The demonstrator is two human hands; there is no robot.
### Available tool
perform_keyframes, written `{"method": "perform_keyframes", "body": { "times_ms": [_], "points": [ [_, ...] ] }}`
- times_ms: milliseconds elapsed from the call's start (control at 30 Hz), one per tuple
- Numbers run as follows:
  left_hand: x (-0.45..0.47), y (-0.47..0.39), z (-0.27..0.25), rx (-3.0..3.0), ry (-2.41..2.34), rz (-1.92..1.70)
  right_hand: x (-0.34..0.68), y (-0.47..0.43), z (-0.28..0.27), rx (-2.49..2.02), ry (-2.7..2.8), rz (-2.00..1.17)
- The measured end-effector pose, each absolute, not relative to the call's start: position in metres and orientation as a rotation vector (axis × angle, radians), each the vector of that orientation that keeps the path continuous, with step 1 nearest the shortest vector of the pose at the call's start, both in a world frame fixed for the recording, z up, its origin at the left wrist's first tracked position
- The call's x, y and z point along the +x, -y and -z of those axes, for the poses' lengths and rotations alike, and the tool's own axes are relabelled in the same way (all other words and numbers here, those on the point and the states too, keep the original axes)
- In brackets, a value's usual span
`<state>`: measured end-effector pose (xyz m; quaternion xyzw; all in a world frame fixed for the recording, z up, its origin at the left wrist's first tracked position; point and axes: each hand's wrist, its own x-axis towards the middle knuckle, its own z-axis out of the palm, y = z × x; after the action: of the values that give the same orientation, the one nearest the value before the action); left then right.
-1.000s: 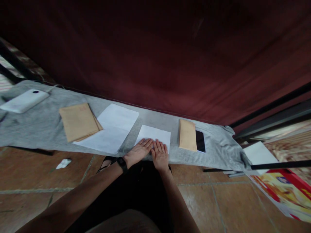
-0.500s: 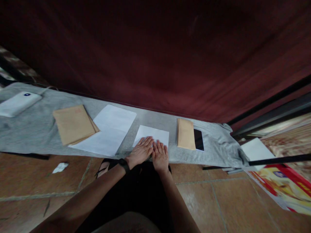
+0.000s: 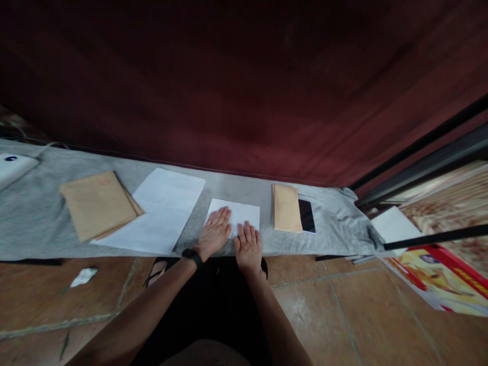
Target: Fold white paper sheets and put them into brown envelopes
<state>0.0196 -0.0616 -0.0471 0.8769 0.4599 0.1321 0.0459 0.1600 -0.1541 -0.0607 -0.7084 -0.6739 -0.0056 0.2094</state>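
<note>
A folded sheet of white paper lies flat on the grey cloth in front of me. My left hand rests palm down on its left part, fingers stretched out. On its right part, nearer the front edge, my right hand also lies flat with fingers extended. Left of the hands are larger white sheets with a crease across them. A stack of brown envelopes overlaps their left side. To the right sits another small stack of brown envelopes, partly covering a dark phone.
Grey cloth covers the narrow table. A white device with a cable is at the far left. Behind stands a dark red panel. Black metal bars and a red-and-yellow box are at right.
My hands have moved apart on the folded paper, the left one sliding leftward. The camera view has shifted slightly, and the envelopes and larger sheets lie as before.
</note>
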Motion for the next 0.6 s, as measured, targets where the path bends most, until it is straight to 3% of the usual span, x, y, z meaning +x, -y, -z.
{"method": "perform_keyframes", "body": {
  "times_ms": [600],
  "points": [
    [0.004, 0.064, 0.049, 2.72, -1.454, -0.426, 0.141, 0.097, 0.045, -1.866, 1.958, -0.135]
  ]
}}
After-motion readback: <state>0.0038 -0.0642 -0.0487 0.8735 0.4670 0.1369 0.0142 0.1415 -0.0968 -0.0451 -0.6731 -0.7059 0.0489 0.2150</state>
